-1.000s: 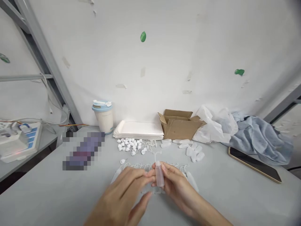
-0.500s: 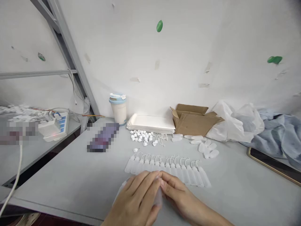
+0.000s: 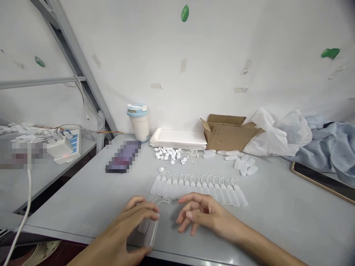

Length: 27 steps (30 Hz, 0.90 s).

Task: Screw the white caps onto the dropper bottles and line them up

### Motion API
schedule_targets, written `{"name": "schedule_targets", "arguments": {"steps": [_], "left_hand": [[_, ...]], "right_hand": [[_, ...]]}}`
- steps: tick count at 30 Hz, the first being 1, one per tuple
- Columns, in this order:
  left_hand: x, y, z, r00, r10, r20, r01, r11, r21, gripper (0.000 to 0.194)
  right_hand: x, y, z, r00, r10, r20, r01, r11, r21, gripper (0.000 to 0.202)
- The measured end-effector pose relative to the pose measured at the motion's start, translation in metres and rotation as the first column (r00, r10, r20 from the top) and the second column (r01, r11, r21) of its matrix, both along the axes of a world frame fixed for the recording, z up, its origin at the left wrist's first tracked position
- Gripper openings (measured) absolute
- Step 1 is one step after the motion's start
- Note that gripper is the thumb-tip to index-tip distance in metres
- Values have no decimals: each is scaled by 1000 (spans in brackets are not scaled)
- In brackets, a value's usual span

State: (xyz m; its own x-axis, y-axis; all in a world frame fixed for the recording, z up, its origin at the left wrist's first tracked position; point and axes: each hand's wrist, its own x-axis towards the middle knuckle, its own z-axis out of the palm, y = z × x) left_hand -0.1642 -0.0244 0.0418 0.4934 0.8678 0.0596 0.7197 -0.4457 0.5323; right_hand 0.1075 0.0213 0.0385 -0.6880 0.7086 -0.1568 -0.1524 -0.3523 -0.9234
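Note:
Near the front edge of the table, my left hand (image 3: 130, 225) spans a translucent plastic bottle (image 3: 151, 233) lengthwise, fingertips at its top and thumb at its bottom end. Another such bottle lies close against it, partly hidden by the fingers, with white cords curling out above. My right hand (image 3: 198, 214) hovers to the right, fingers apart and holding nothing. Just beyond my hands, a row of corded translucent bottles (image 3: 199, 189) lies side by side. A single white cap (image 3: 161, 170) sits above the row's left end.
Behind the row are a pile of white caps (image 3: 168, 154), loose cords (image 3: 191, 155) and uncapped bottles (image 3: 244, 165). Farther back stand a cup (image 3: 140, 125), stacked white trays (image 3: 180, 138), a cardboard box (image 3: 230, 136) and a plastic bag (image 3: 271, 136). A phone (image 3: 324, 183) lies right.
My hands have parted from around a translucent bottle. My left hand has moved left with the bottle, and my right hand has opened and let go. The view has tilted down slightly.

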Motion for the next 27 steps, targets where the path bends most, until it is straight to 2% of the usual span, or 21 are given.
{"name": "schedule_targets", "arguments": {"steps": [2, 5, 16, 19, 21, 22, 24, 27], "left_hand": [[-2, 2, 1, 1000, -18, -25, 16, 997, -80, 49], [-1, 6, 2, 999, -33, -34, 28, 992, -126, 47], [-2, 10, 2, 1000, -12, -27, 8, 990, -144, 43], [-6, 11, 4, 1000, -17, -18, 14, 988, -154, 48], [-9, 12, 5, 1000, -7, -6, 6, 988, -157, 53], [-10, 13, 5, 1000, 0, 2, 1, 987, -160, 54], [-13, 15, 4, 1000, 15, 21, -11, 985, -171, 54], [-15, 18, 1, 998, 32, 45, -23, 983, -185, 53]], "right_hand": [[2, 2, 4, 1000, -17, 5, 17, 1000, 19, 33], [4, 4, 9, 999, -37, 13, 36, 999, 39, 30], [8, 4, 10, 998, -42, 41, 39, 997, 64, 28], [7, -1, 11, 990, -53, 134, 33, 989, 147, 24], [2, -6, 12, 959, -94, 267, 8, 952, 305, 22], [-2, -10, 13, 932, -122, 342, -28, 915, 403, 21], [-13, -16, 14, 864, -182, 470, -141, 809, 571, 25], [-36, -22, 14, 761, -221, 610, -341, 663, 666, 49]]}}
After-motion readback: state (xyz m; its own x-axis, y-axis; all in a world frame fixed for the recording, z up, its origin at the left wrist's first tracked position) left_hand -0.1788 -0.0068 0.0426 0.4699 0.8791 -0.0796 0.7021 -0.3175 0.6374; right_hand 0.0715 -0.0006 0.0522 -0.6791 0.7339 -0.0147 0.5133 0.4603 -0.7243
